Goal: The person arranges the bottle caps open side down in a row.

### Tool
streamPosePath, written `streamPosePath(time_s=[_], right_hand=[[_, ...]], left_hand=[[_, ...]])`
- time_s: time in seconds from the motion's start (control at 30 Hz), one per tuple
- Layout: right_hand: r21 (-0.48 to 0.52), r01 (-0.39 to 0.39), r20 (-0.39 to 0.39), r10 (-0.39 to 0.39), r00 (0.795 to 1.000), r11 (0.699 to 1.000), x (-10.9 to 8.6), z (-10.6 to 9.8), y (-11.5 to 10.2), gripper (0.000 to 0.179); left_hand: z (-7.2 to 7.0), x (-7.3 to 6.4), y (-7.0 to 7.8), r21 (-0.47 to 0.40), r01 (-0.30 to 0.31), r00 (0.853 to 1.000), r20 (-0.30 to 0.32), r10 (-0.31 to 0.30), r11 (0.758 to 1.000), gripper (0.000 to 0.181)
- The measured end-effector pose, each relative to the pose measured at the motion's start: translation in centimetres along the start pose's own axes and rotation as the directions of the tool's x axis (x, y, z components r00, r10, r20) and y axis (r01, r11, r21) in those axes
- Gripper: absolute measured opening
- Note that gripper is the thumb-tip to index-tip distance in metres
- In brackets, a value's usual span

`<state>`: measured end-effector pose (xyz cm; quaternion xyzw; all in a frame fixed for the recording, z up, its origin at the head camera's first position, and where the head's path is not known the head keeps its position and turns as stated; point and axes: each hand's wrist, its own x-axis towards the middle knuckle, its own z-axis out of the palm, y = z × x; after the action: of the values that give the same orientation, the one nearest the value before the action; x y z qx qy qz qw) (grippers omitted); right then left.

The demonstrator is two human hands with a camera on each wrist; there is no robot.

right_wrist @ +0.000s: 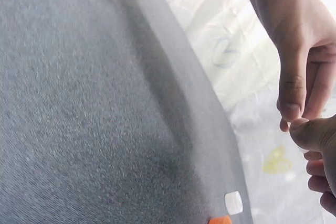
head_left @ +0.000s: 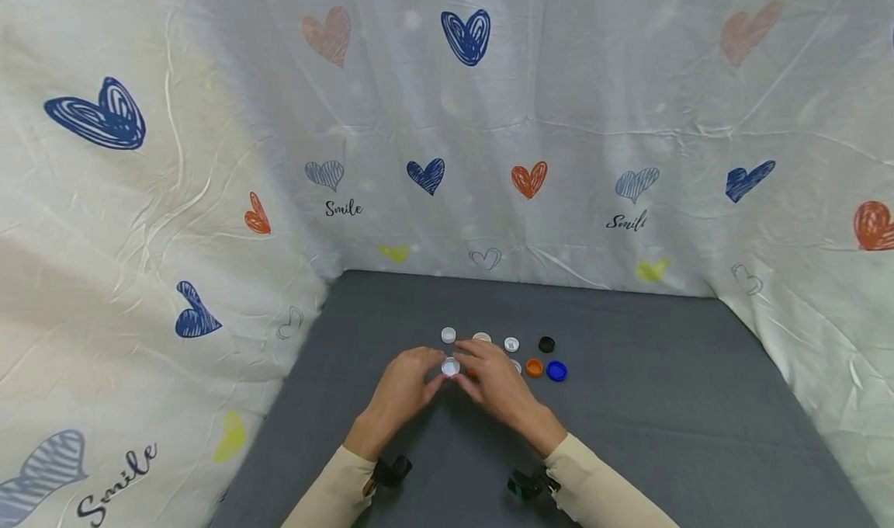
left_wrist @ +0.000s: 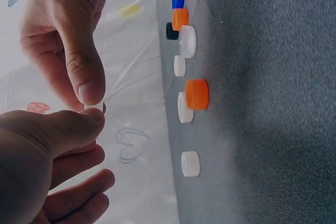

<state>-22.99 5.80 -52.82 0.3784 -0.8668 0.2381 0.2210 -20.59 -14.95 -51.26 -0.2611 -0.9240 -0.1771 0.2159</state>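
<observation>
A small white bottle cap is held up between both hands over the table. My left hand pinches it from the left, thumb and forefinger at its rim. From the right my right hand grips the same cap with thumb and fingertips. Only a sliver of the white cap shows between the thumb tips in the left wrist view. Under the hands stand a white cap and an orange cap, the orange one mostly covered by the right hand in the head view.
Right of the hands lie an orange cap, a blue cap, a black cap and a small white cap. More white caps are partly behind the right hand. A heart-printed white curtain hangs round the grey table.
</observation>
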Motion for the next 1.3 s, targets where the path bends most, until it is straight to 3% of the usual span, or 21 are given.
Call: streamPosePath(time_s=[0.33, 0.5, 0.9, 1.3], right_hand=[[0.050, 0.011, -0.038, -0.009, 0.999, 0.999, -1.1, -0.7, -1.0, 0.037], [0.062, 0.011, -0.034, -0.009, 0.999, 0.998, -1.8, -0.6, -1.4, 0.037], [0.072, 0.004, 0.036, -0.007, 0.999, 0.997, -3.0, -0.3, -1.8, 0.035], [0.158, -0.089, 0.089, 0.076, 0.993, 0.983, -3.2, -1.1, -2.3, 0.036]], left_hand=[[-0.5, -1.2, 1.2, 0.030, -0.026, 0.999, -0.046, 0.027, 0.999, 0.031], [-0.5, -1.9, 1.6, 0.029, -0.018, 0.999, -0.026, 0.019, 0.999, 0.031], [0.3, -3.7, 1.9, 0.024, -0.011, 1.000, -0.022, 0.012, 1.000, 0.034], [0.8, -4.7, 2.1, -0.042, -0.107, 0.983, -0.153, 0.100, 0.993, 0.043]])
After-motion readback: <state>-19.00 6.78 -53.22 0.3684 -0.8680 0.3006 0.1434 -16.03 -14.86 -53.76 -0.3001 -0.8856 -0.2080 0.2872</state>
